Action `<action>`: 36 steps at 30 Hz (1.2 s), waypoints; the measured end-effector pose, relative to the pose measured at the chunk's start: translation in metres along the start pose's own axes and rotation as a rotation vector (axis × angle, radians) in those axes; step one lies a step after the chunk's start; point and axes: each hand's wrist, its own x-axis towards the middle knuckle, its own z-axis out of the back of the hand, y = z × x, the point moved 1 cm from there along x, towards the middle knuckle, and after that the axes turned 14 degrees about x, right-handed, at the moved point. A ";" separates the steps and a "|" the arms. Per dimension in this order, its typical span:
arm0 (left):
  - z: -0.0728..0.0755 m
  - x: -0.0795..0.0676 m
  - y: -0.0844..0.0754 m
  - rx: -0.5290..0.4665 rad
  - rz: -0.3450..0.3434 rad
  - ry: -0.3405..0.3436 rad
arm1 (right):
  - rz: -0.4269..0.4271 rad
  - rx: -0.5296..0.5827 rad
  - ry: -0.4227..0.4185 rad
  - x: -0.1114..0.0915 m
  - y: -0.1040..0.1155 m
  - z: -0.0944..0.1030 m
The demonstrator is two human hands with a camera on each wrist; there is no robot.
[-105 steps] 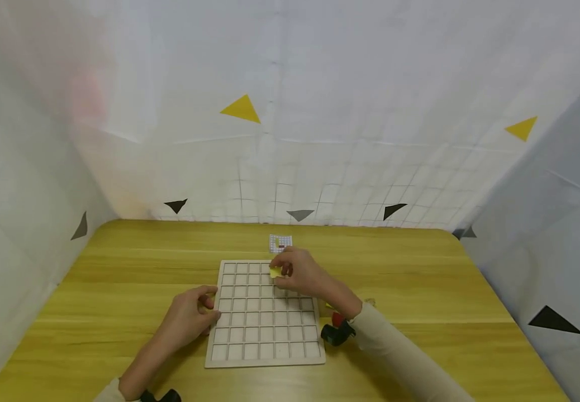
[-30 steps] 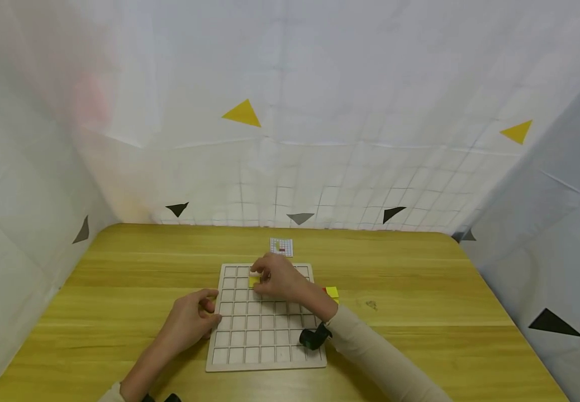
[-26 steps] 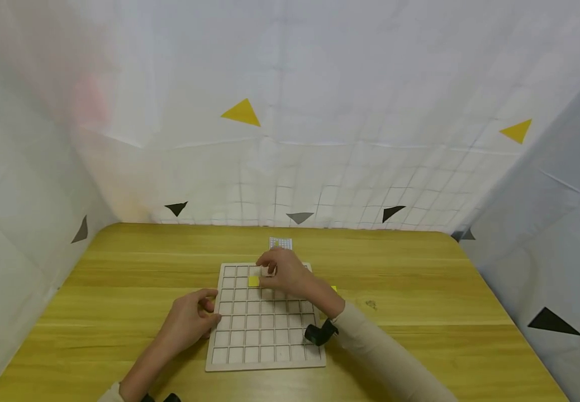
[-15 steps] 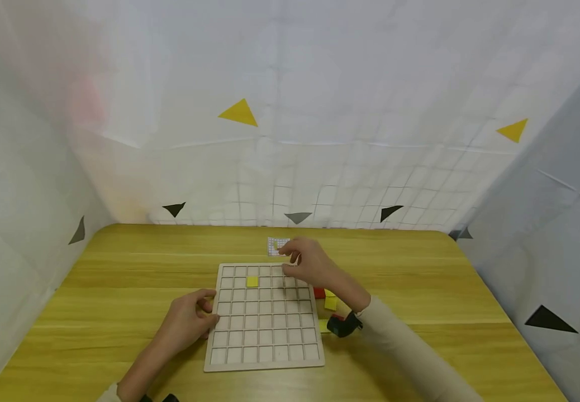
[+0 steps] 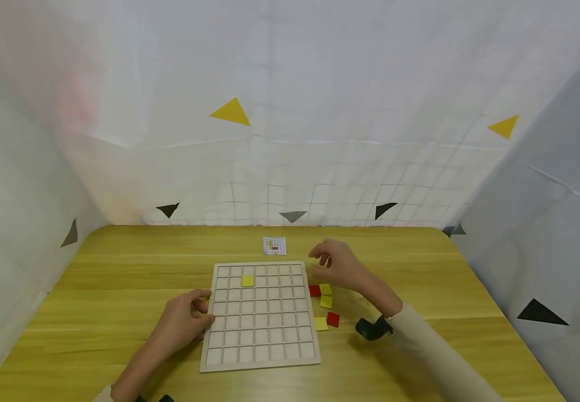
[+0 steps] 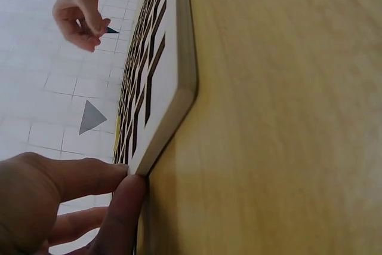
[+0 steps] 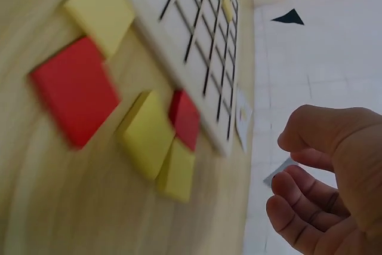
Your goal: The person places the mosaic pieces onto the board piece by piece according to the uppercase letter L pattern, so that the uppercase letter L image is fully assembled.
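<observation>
A pale wooden grid board (image 5: 260, 368) lies on the table, with a yellow square tile (image 5: 247, 281) in one cell of its second row from the far edge. My left hand (image 5: 184, 318) rests at the board's left edge. Its index finger and thumb touch the rim, spaced apart along it. Past the board's far right corner, my right hand (image 5: 340, 265) hangs in the air, fingers loosely bent and nothing between them. Near it on the table lie a red tile (image 5: 315, 291), two yellow tiles (image 5: 326, 302), another red tile (image 5: 333, 319) and another yellow tile (image 5: 322, 324).
Behind the board lies a small printed grid card (image 5: 274, 245) with coloured cells. White sheeting (image 5: 320, 167) with triangle markers walls the table (image 5: 446, 335) at the back and sides.
My right hand has set the yellow tile into a cell, let it go and moved right, off the board. The loose tiles now show. My left hand stays at the edge.
</observation>
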 end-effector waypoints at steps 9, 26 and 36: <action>0.002 -0.001 -0.002 0.002 0.001 0.012 | -0.036 -0.013 -0.015 -0.024 -0.013 0.012; 0.002 -0.001 0.001 -0.001 0.019 0.016 | -0.103 -0.039 -0.019 -0.056 -0.034 0.014; 0.001 0.000 0.001 -0.005 0.001 0.017 | -0.065 -0.042 0.006 -0.065 -0.040 0.008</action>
